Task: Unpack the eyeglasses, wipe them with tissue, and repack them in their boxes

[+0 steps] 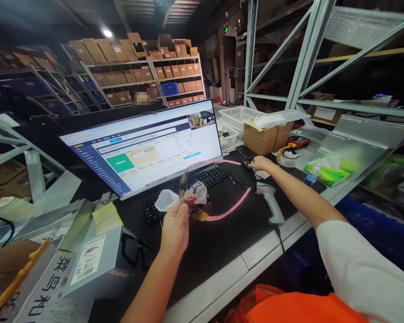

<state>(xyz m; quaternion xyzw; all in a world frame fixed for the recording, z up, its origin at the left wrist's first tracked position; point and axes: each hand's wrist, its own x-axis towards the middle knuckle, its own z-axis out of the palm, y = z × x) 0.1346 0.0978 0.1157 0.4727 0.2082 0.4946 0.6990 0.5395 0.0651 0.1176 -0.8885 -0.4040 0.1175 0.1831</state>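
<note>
Orange garment [289, 307], frame bottom. Left hand [175, 224]: fingers pinched on clear packet [185, 197], raised over keyboard [202, 179] before monitor [144, 148]. Right hand [261, 163]: laid flat on mouse [246, 164], fingers loose. Scanner [271, 202] just beside right forearm.

Monitor [144, 146] stands on the counter [256, 253], left of centre, tilted back. Keyboard [202, 179] lies directly before the monitor, partly under its lower edge. Left hand [175, 226] is raised before the keyboard, with a small packet [180, 197] in its grip. Right hand [260, 163] rests on a mouse [246, 165], right of the keyboard. Handheld scanner [272, 202] lies on the counter near the right forearm, toward the front edge. Cardboard box [264, 134] sits behind the mouse; basket [237, 115] behind and left of the box. Shelving with cartons [144, 72] stands far behind the monitor.
</note>
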